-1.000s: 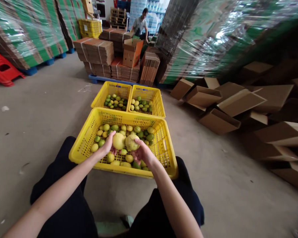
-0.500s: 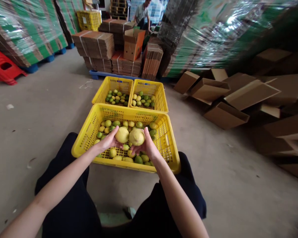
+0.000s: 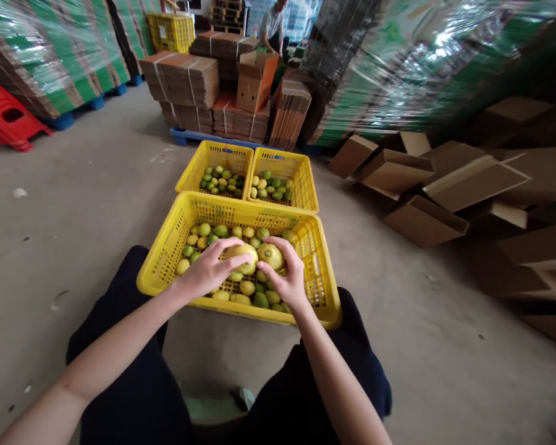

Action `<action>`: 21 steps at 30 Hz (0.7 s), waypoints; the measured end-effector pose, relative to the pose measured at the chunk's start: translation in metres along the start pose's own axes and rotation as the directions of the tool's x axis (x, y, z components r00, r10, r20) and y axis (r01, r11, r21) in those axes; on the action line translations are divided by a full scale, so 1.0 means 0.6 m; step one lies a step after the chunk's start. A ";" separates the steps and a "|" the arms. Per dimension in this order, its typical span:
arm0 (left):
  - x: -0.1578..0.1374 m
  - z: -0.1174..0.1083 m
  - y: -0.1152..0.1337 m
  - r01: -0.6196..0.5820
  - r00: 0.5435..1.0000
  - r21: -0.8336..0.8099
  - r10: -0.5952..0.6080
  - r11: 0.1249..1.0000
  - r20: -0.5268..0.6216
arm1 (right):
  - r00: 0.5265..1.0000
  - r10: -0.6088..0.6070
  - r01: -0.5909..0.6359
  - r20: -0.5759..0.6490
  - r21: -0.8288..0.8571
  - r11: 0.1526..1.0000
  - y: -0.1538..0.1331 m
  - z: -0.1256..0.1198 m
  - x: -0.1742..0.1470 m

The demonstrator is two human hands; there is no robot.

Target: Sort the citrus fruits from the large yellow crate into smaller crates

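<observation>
My left hand (image 3: 209,269) is closed round a yellow lemon (image 3: 243,258), thumb in front and fingers over the top. Beside it my right hand (image 3: 287,272) grips a second, greenish-yellow lemon (image 3: 269,256), its tip end facing me. The two lemons are side by side, close together or touching. Both are held above a large yellow plastic crate (image 3: 167,244) that stands between my knees. Inside the crate lie several loose yellow and green lemons (image 3: 247,288), partly hidden by my hands.
Two smaller-looking yellow crates (image 3: 192,173) (image 3: 306,179) with lemons stand just beyond. Bundled flat cartons (image 3: 185,80) sit on a blue pallet behind them. Open cardboard boxes (image 3: 426,219) are heaped at right, a red stool (image 3: 9,117) at left. A person (image 3: 273,28) is at the back.
Both hands have turned the lemons, with fingers now over the top instead of cradling them from the sides and below. The view has shifted slightly.
</observation>
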State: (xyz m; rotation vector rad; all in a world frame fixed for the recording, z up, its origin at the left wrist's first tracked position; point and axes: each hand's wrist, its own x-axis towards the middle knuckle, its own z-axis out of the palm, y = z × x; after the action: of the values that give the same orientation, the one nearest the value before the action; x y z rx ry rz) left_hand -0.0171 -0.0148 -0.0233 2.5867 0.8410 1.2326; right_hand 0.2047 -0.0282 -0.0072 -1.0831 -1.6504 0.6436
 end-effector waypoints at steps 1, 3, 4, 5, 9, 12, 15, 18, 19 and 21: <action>-0.003 -0.001 -0.001 -0.025 1.000 0.044 0.024 0.999 0.003 | 1.000 -0.023 0.023 -0.004 -0.022 0.999 -0.002 0.001 0.000; -0.007 -0.001 -0.003 -0.057 0.998 0.084 0.057 0.995 -0.004 | 0.999 -0.044 0.044 -0.004 -0.041 0.998 -0.005 0.001 0.000; -0.008 -0.001 -0.003 -0.068 0.998 0.091 0.070 0.994 -0.011 | 0.999 -0.051 0.051 -0.003 -0.044 0.998 -0.006 0.000 0.000; -0.010 -0.001 -0.003 -0.080 0.996 0.095 0.082 0.992 -0.019 | 0.998 -0.064 0.063 -0.005 -0.048 0.997 -0.008 -0.001 0.000; -0.009 0.000 0.001 -0.109 0.993 0.099 0.113 0.989 -0.039 | 0.989 -0.146 0.145 -0.008 -0.082 0.986 -0.013 -0.012 -0.002; -0.005 0.000 0.005 -0.097 0.994 0.051 0.100 0.994 -0.054 | 0.982 -0.188 0.188 0.003 -0.078 0.979 -0.014 -0.016 -0.004; 0.001 -0.002 0.006 -0.133 0.987 0.005 0.133 0.991 -0.095 | 0.980 -0.200 0.200 -0.004 -0.067 0.978 -0.013 -0.013 -0.006; 0.003 -0.002 0.006 -0.184 0.975 0.024 0.186 0.983 -0.123 | 0.978 -0.209 0.208 -0.011 -0.056 0.976 -0.012 -0.011 -0.005; 0.003 -0.001 0.006 -0.196 0.972 0.034 0.198 0.980 -0.124 | 0.978 -0.209 0.208 -0.007 -0.054 0.977 -0.012 -0.011 -0.005; 0.002 0.001 0.006 -0.210 0.969 0.036 0.213 0.977 -0.121 | 0.981 -0.195 0.195 0.009 -0.060 0.979 -0.012 -0.014 -0.003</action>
State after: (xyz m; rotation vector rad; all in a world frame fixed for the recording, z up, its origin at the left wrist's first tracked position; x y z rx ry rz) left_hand -0.0146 -0.0169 -0.0215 2.6992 0.6137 1.4620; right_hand 0.2104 -0.0342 0.0010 -0.9482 -1.7626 0.4707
